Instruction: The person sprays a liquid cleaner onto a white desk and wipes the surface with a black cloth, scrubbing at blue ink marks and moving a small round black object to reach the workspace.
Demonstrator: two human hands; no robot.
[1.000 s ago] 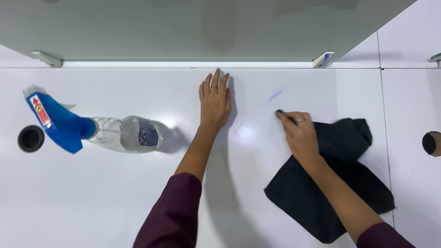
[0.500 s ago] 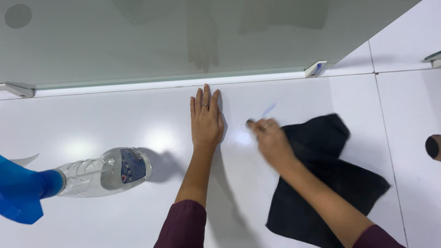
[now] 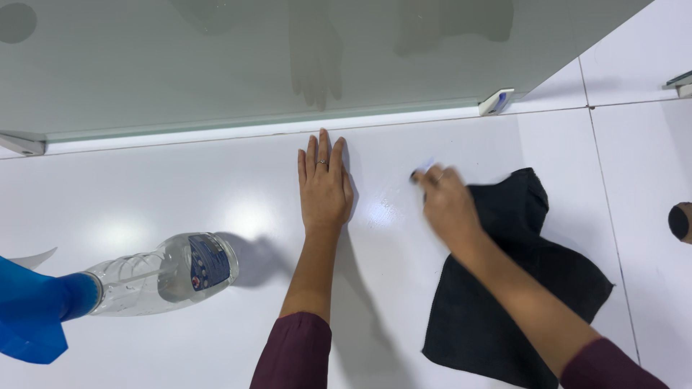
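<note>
The right hand (image 3: 447, 205) has moved. A second ago it sat farther right, on top of the black cloth (image 3: 515, 288). Now it has slid left along the white worktop (image 3: 180, 187) and is blurry, so it looks like it is rubbing. Its fingers are curled tight around something small and dark at the tips, but I cannot tell what that is. A faint blue mark (image 3: 427, 164) lies just above those fingertips, so the rubbing seems to be going at that spot.

The cloth lies flat on the worktop, under the wrist and arm, spreading down and to the right. The hand sits at its top left edge.

The left hand (image 3: 324, 189) lies flat and open, pressing down on the worktop, holding nothing. It has stayed put.

A clear spray bottle (image 3: 162, 274) with a blue top lies on its side, well left of both hands.
</note>
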